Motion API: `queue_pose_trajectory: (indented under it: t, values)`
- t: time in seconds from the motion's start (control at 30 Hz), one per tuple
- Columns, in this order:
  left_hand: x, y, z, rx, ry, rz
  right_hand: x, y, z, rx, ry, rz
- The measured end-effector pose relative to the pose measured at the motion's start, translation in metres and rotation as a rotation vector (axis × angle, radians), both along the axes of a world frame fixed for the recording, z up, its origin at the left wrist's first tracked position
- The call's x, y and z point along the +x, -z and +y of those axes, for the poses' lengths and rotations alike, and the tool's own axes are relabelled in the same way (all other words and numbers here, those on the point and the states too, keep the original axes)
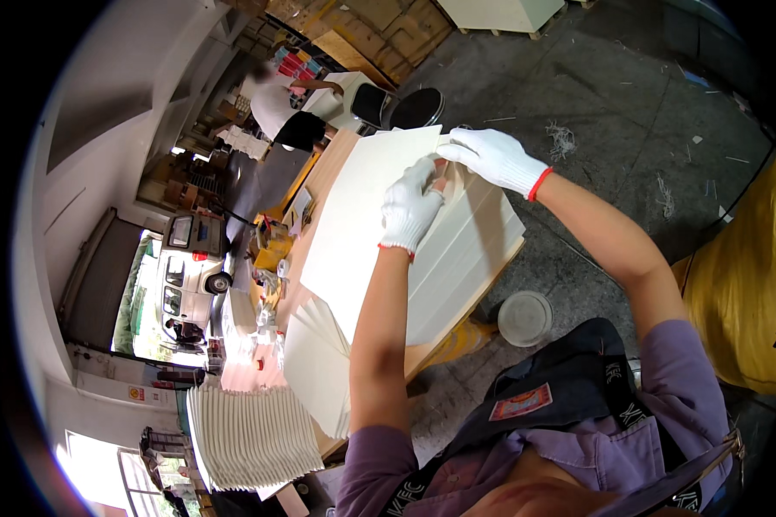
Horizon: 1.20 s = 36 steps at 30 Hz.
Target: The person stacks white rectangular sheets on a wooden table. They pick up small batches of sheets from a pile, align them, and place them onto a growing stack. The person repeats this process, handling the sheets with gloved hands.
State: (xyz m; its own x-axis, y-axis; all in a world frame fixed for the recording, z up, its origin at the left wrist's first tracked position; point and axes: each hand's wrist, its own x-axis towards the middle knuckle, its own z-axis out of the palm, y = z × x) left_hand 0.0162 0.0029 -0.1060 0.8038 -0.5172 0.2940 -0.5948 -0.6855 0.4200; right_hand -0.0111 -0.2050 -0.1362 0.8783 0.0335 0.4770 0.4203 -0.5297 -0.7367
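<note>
My left hand [412, 205], in a white knitted glove with a red cuff, is closed at the edge of a large white sheet [353, 215]. Some of its fingertips are bare. Beside it, my right hand [498, 159], gloved the same way, has its fingers bent over the far edge of the sheets, where one curls up between the hands. The thumb of the right hand is mostly hidden. Under both hands lies a stack of white sheets [466, 258] on a wooden table [418, 355].
Fanned white sheets [315, 362] lie nearer me, beside a tall wavy stack [254, 435]. A round bucket [526, 319] stands on the floor to the right of the table. A yellow sack [741, 284] is at far right. A black stool [418, 108] and another person [276, 108] are beyond the table.
</note>
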Motion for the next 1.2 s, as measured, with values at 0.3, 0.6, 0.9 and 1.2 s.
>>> queue_pose_trajectory:
  t: [0.3,0.6,0.9,1.2]
  values:
    - [-0.003,0.005,0.004,-0.134,0.07,0.116,-0.004,0.012,0.01,0.18,0.104,0.08]
    - [-0.016,-0.003,-0.003,-0.322,-0.002,0.16,0.0,0.019,0.009,0.116,0.138,0.025]
    - [-0.013,0.0,-0.001,-0.14,0.016,0.158,0.001,0.023,0.011,0.127,0.165,-0.011]
    - [-0.023,-0.008,-0.004,-0.194,-0.008,0.099,-0.007,0.013,0.01,0.101,0.15,0.088]
